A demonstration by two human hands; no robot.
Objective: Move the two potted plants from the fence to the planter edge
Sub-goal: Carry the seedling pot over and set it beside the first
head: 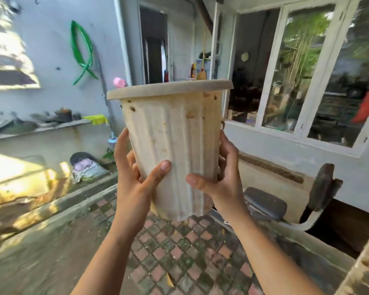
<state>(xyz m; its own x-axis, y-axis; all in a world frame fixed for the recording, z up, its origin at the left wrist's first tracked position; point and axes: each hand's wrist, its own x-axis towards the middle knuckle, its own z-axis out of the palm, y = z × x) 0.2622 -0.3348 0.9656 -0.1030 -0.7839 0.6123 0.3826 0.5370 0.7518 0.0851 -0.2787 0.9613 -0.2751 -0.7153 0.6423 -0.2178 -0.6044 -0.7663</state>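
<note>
Pot (170, 145) contents hidden above its rim.

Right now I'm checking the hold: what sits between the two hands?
In the head view, the dirty cream ribbed plastic pot fills the gap; the left hand and right hand clasp its lower half from opposite sides.

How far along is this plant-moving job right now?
Nothing looks finished from here. In hand: one pale ribbed pot, held up off the ground by the left hand and right hand. Still left: setting it down; neither a second pot nor the planter edge is identifiable.
</note>
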